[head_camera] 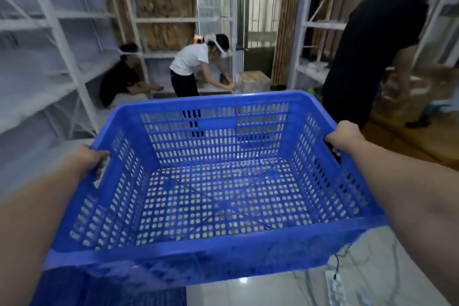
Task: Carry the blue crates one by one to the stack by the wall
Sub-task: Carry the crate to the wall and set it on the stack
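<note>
While it hangs in mid-air above the tiled floor (260, 288), the empty blue crate (213, 189) is carried by both side handles. The left hand (88, 160) and right hand (344, 135) each curl around a handle. White shelving (49, 40) stands left, three people beyond.

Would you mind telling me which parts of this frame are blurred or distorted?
Head view: motion blur smears the blue crate near rim, the left shelving and the person in black; wide-angle distortion bows the shelf posts; the bright doorway is overexposed.
</note>
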`<state>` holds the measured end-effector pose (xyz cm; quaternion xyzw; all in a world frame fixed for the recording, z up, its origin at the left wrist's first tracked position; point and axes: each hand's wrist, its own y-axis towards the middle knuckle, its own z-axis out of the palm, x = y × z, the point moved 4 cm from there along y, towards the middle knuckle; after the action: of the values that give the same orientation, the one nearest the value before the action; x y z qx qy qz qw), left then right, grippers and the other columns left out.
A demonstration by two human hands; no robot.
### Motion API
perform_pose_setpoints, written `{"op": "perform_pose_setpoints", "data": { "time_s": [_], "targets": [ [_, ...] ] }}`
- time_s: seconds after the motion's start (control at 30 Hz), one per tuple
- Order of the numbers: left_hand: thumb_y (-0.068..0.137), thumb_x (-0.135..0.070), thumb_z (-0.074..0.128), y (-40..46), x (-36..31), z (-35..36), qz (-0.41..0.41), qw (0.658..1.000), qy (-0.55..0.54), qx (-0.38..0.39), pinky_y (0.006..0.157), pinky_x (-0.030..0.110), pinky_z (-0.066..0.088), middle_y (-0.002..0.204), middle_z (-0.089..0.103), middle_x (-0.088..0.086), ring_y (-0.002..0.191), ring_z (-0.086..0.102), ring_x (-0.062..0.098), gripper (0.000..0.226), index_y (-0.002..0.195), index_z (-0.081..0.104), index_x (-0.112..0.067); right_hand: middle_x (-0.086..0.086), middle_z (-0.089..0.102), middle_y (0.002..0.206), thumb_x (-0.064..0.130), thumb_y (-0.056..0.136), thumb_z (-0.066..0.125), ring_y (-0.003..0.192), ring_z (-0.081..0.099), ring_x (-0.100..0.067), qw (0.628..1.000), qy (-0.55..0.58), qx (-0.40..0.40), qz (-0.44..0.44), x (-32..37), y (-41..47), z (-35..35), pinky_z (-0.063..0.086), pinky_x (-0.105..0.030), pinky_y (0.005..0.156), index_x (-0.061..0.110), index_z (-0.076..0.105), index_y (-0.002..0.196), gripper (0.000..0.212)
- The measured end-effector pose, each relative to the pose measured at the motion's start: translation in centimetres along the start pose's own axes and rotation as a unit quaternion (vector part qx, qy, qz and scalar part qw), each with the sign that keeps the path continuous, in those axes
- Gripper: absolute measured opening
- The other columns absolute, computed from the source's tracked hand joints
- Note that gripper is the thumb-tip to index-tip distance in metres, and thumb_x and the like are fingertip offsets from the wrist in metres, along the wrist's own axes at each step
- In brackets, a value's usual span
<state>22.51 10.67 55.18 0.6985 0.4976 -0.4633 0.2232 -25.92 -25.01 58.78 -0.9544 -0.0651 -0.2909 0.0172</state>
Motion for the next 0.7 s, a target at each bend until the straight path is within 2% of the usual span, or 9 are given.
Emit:
{"op": "perform_pose_setpoints", "data": {
  "time_s": [0.07, 0.1, 0.13, 0.17, 0.27, 0.4, 0.53, 0.63, 0.7],
  "targets": [
    [0.095, -0.005, 0.053, -0.2, -1.9, -2.7, 0.01, 1.0, 0.006, -0.021, 0.028, 0.016, 0.034, 0.041, 0.047, 0.02, 0.021, 0.045, 0.019, 0.032, 0.065, 0.045, 0.003, -0.022, 0.064, 0.079, 0.01, 0.086, 0.059, 0.064, 0.059, -0.03, 1.0, -0.002, 0.0, -0.012, 2.0, -0.8, -1.3, 0.047, -0.032, 0.061, -0.001, 0.057, 0.078, 0.013],
    [0.094, -0.005, 0.056, -0.2, -2.6, -4.0, 0.012, 0.999, 0.008, -0.033, 0.035, 0.021, 0.038, 0.049, 0.053, 0.028, 0.032, 0.057, 0.026, 0.026, 0.074, 0.051, 0.011, -0.023, 0.064, 0.08, 0.009, 0.085, 0.059, 0.065, 0.06, -0.03, 1.0, -0.002, 0.002, -0.018, 2.9, -1.1, -1.8, 0.048, -0.033, 0.062, -0.002, 0.057, 0.077, 0.014],
    [0.092, -0.006, 0.059, -0.1, -3.2, -5.1, 0.013, 0.999, 0.012, -0.044, 0.045, 0.029, 0.04, 0.06, 0.056, 0.033, 0.046, 0.06, 0.036, 0.025, 0.086, 0.053, 0.017, -0.024, 0.066, 0.081, 0.009, 0.085, 0.06, 0.065, 0.061, -0.03, 1.0, -0.004, 0.004, -0.024, 3.7, -1.4, -2.2, 0.049, -0.035, 0.063, -0.003, 0.058, 0.076, 0.015],
    [0.091, -0.007, 0.061, -0.1, -3.7, -6.2, 0.01, 0.998, 0.016, -0.051, 0.05, 0.034, 0.038, 0.064, 0.054, 0.03, 0.049, 0.053, 0.037, 0.024, 0.09, 0.053, 0.016, -0.025, 0.068, 0.084, 0.009, 0.083, 0.061, 0.067, 0.063, -0.031, 1.0, -0.008, 0.01, -0.029, 4.4, -1.7, -2.4, 0.051, -0.037, 0.065, -0.004, 0.061, 0.078, 0.014],
    [0.089, -0.003, 0.063, -0.1, -4.6, -8.8, 0.006, 0.998, 0.018, -0.059, 0.047, 0.031, 0.034, 0.057, 0.046, 0.015, 0.045, 0.037, 0.022, 0.024, 0.073, 0.047, 0.004, -0.026, 0.069, 0.088, 0.007, 0.081, 0.06, 0.079, 0.069, -0.034, 0.999, -0.026, 0.015, -0.036, 5.9, -2.2, -2.6, 0.056, -0.039, 0.073, -0.008, 0.066, 0.085, 0.017],
    [0.089, -0.003, 0.062, -0.5, -3.7, -10.4, -0.015, 0.998, 0.01, -0.064, 0.05, 0.032, 0.034, 0.054, 0.043, 0.014, 0.044, 0.036, 0.021, 0.032, 0.065, 0.042, 0.002, -0.024, 0.072, 0.086, 0.012, 0.081, 0.064, 0.082, 0.069, -0.036, 0.997, -0.044, 0.007, -0.057, 7.5, -2.0, -1.7, 0.057, -0.043, 0.077, -0.008, 0.067, 0.087, 0.021],
    [0.09, -0.004, 0.061, -0.7, -1.5, -11.6, -0.042, 0.996, -0.003, -0.079, 0.046, 0.03, 0.033, 0.054, 0.041, 0.013, 0.044, 0.035, 0.02, 0.031, 0.067, 0.041, 0.001, -0.02, 0.073, 0.077, 0.012, 0.077, 0.064, 0.074, 0.07, -0.033, 0.995, -0.062, 0.018, -0.075, 9.3, -1.1, 0.1, 0.059, -0.043, 0.073, -0.003, 0.066, 0.08, 0.015],
    [0.091, -0.005, 0.06, -1.3, 0.5, -12.4, -0.07, 0.994, -0.006, -0.088, 0.045, 0.028, 0.034, 0.053, 0.041, 0.012, 0.043, 0.034, 0.02, 0.031, 0.068, 0.042, 0.002, -0.017, 0.073, 0.065, 0.012, 0.075, 0.065, 0.063, 0.07, -0.029, 0.993, -0.067, 0.03, -0.089, 10.7, 0.1, 2.2, 0.057, -0.034, 0.061, 0.0, 0.066, 0.071, 0.012],
    [0.091, -0.006, 0.06, -1.9, 1.4, -13.0, -0.081, 0.991, -0.01, -0.102, 0.045, 0.028, 0.033, 0.053, 0.041, 0.012, 0.043, 0.035, 0.02, 0.031, 0.068, 0.041, 0.002, -0.011, 0.068, 0.049, 0.009, 0.072, 0.065, 0.055, 0.069, -0.028, 0.993, -0.065, 0.039, -0.092, 11.2, 1.2, 4.1, 0.056, -0.034, 0.056, 0.001, 0.063, 0.06, 0.015]
  ]
}}
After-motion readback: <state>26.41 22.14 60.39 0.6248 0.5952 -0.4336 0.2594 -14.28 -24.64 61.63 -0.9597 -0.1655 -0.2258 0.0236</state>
